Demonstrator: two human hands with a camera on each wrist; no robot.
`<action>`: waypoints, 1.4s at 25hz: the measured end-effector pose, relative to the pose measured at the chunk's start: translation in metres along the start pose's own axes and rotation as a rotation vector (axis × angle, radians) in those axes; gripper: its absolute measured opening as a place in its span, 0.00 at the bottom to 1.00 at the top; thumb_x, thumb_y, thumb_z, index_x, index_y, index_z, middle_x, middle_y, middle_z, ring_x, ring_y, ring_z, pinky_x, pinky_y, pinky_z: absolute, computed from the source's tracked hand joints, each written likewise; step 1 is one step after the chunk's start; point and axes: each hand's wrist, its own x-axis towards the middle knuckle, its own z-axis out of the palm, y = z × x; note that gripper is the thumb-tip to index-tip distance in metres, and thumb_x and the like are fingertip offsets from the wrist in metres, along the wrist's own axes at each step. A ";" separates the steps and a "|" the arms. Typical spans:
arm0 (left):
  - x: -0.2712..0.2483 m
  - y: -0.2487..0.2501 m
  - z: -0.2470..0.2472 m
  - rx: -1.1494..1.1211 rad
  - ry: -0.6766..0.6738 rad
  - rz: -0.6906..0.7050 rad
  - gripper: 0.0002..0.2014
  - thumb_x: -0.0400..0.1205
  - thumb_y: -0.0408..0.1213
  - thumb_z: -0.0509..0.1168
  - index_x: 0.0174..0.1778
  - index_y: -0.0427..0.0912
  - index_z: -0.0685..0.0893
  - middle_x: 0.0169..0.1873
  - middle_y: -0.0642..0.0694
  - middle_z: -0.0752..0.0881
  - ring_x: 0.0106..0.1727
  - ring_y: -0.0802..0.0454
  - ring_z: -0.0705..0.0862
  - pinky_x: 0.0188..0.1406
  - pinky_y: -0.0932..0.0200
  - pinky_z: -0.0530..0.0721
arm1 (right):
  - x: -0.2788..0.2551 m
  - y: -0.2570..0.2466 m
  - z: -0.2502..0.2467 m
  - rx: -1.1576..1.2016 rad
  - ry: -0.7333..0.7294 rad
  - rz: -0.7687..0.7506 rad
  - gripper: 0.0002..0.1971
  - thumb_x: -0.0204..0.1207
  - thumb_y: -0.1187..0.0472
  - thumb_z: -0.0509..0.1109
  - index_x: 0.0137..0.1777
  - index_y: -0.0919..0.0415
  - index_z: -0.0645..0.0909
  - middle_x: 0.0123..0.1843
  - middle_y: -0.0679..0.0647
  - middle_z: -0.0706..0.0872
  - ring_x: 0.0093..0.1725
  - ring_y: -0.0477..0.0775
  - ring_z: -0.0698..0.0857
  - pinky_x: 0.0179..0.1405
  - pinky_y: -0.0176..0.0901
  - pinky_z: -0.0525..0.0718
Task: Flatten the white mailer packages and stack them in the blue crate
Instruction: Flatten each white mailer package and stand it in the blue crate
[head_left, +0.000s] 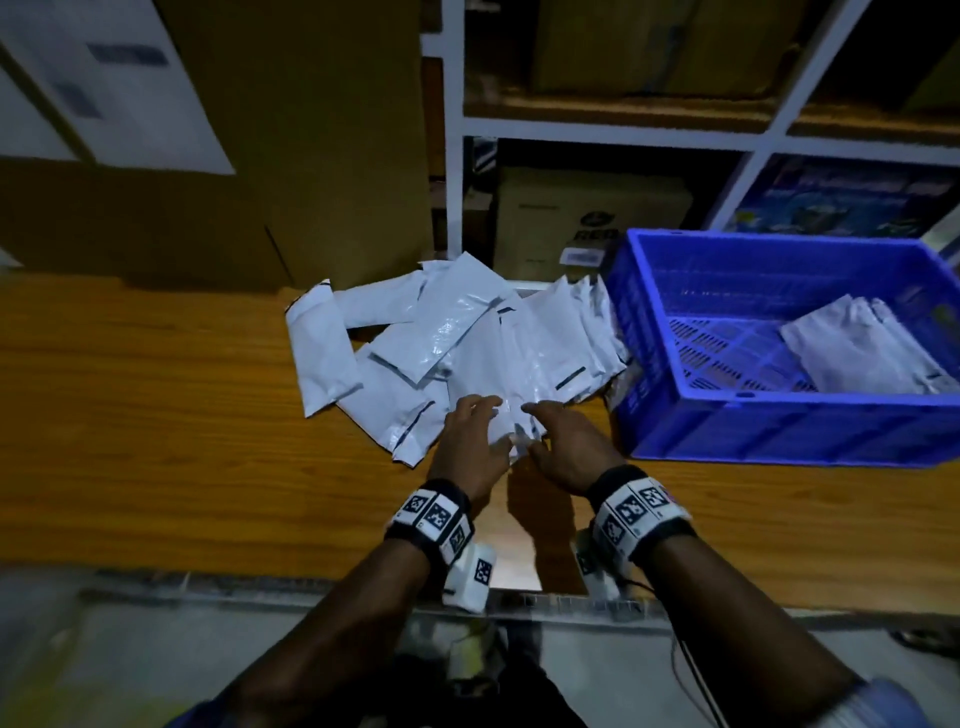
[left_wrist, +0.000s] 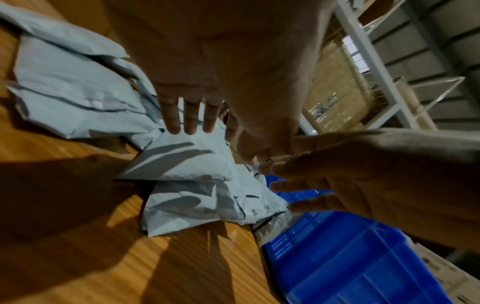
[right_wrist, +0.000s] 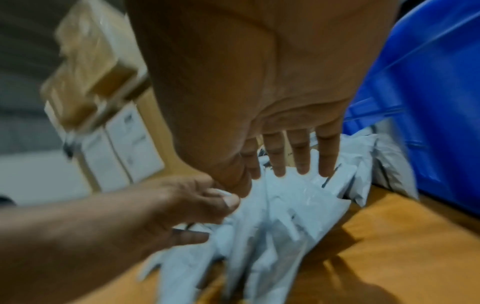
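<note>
A wood-grain surface (head_left: 156, 415) fills mid-frame, with cardboard boxes (head_left: 291, 130) upper left and white shelving (head_left: 597, 130) upper right. The white mailers (head_left: 457, 332) lie heaped at centre. The left hand (head_left: 470, 441) and right hand (head_left: 563, 447), fingers spread and released, press the nearest mailer (head_left: 506, 423). The blue crate (head_left: 779, 431), right, holds flattened mailers (head_left: 857, 353).

A stockroom: cardboard boxes (head_left: 322, 156) fill white shelving (head_left: 597, 127)

We can read no text: the box (head_left: 587, 228) at twelve o'clock bears a logo too blurred to make out.
</note>
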 end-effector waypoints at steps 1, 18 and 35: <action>0.006 -0.002 0.004 0.009 0.025 -0.052 0.27 0.85 0.44 0.68 0.81 0.46 0.70 0.80 0.45 0.68 0.79 0.44 0.68 0.76 0.52 0.71 | 0.013 0.002 -0.002 -0.056 -0.002 -0.018 0.25 0.85 0.50 0.61 0.81 0.53 0.67 0.80 0.57 0.71 0.75 0.62 0.74 0.71 0.54 0.75; 0.051 -0.006 0.027 -0.189 0.048 -0.246 0.40 0.79 0.25 0.62 0.88 0.45 0.56 0.86 0.44 0.61 0.86 0.45 0.60 0.83 0.54 0.59 | 0.159 0.010 -0.011 -0.601 -0.080 -0.446 0.36 0.79 0.57 0.71 0.84 0.40 0.59 0.88 0.56 0.38 0.86 0.64 0.38 0.82 0.66 0.47; -0.054 -0.056 -0.022 0.381 -0.138 0.379 0.42 0.75 0.18 0.69 0.84 0.50 0.68 0.81 0.47 0.73 0.82 0.44 0.69 0.82 0.45 0.66 | -0.039 -0.022 0.051 -0.552 0.022 -0.018 0.27 0.84 0.52 0.56 0.84 0.45 0.57 0.78 0.56 0.71 0.75 0.64 0.72 0.69 0.63 0.68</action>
